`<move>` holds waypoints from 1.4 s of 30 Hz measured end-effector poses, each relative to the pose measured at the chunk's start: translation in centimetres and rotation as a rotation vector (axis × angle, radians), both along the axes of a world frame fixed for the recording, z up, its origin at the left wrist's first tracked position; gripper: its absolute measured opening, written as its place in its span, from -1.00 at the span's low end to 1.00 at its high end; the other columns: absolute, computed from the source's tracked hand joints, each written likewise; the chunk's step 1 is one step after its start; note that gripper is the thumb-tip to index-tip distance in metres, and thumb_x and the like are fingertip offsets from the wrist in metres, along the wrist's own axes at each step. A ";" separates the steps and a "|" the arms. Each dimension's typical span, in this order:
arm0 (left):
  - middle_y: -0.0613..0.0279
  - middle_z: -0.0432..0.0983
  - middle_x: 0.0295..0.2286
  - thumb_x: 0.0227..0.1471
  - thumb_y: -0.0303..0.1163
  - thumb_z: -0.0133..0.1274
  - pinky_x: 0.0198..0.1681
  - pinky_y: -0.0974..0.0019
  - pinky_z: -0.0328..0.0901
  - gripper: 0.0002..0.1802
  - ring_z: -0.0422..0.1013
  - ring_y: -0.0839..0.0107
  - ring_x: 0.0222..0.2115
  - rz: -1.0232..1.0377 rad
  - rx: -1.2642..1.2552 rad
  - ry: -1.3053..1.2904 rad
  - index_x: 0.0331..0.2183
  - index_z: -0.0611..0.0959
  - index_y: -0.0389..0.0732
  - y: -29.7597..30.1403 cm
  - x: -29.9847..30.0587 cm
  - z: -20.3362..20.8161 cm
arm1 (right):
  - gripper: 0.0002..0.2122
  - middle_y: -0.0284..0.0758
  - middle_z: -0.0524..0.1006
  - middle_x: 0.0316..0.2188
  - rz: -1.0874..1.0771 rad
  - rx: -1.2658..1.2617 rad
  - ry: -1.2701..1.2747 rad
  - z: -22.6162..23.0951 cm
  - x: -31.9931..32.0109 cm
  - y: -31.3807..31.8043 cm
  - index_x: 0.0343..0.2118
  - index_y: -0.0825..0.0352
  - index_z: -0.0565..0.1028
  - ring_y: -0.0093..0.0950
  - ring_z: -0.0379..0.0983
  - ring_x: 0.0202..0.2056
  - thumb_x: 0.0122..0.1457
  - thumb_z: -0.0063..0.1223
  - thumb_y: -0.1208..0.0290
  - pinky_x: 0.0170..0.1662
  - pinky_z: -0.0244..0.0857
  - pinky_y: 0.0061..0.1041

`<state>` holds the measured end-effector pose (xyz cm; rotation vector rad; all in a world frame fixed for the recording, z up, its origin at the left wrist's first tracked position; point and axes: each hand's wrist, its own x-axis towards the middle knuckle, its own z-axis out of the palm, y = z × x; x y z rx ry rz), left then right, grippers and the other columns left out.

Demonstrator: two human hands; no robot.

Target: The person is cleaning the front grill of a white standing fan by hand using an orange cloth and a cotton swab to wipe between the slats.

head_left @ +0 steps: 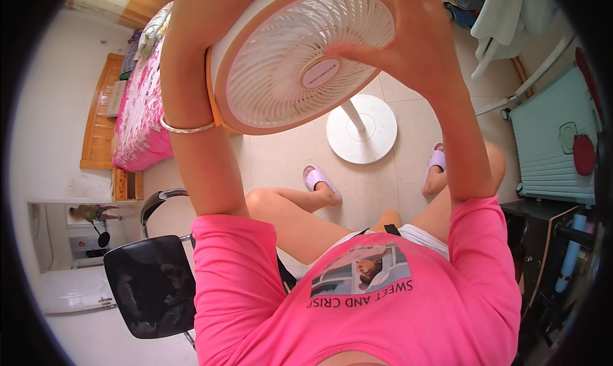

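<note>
A white pedestal fan (274,66) with a pinkish-beige rim stands before me, its round grille tilted up towards me. Its pole (354,117) runs down to a round white base (377,150) on the floor. At the fan head's left edge is my left hand (214,5), its fingers cut off by the picture's upper edge. My right hand (418,47) is spread at the right side of the grille. Its thumb, a little blurred, stretches across the front towards the hub (320,72), while the other fingers reach up by the rim, partly out of view.
A bed with a pink floral cover (143,120) lies at the left. Nearer, a chair with a black back (150,286) stands by my left side. To the right are a pale green suitcase (552,142) and a dark cabinet (539,238). White cloth (501,21) hangs at the upper right.
</note>
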<state>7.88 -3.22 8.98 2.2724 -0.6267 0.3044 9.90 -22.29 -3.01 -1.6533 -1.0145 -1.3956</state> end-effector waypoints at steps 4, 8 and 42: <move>0.25 0.63 -0.40 0.13 -0.36 0.16 -0.32 0.51 0.36 -0.72 0.48 0.59 -0.39 0.003 0.009 -0.002 -0.23 0.72 -0.40 0.1 -0.1 0.2 | -0.01 -0.02 0.32 0.02 0.026 -0.132 0.299 0.5 -1.2 0.6 0.25 0.40 0.19 -0.06 0.33 0.03 -0.28 0.51 0.18 0.09 0.27 -0.25; 0.25 0.63 -0.41 0.14 -0.35 0.15 -0.33 0.51 0.36 -0.71 0.48 0.59 -0.39 0.066 0.050 0.032 -0.23 0.72 -0.40 -0.4 -0.2 0.5 | -0.04 0.00 0.31 0.03 -0.001 -0.163 0.385 1.0 -2.3 0.7 0.21 0.39 0.22 -0.03 0.32 0.05 -0.30 0.52 0.19 0.11 0.26 -0.23; -0.04 0.62 -0.55 -0.04 -0.13 0.20 -0.40 0.34 0.39 -0.62 0.56 0.36 -0.54 0.139 0.230 -0.316 -0.34 0.76 -0.27 0.1 0.2 -0.3 | 0.00 0.00 0.25 0.08 -0.182 -0.120 0.389 -0.5 -3.0 2.6 0.19 0.33 0.19 0.02 0.19 0.14 -0.38 0.56 0.20 0.20 0.12 -0.10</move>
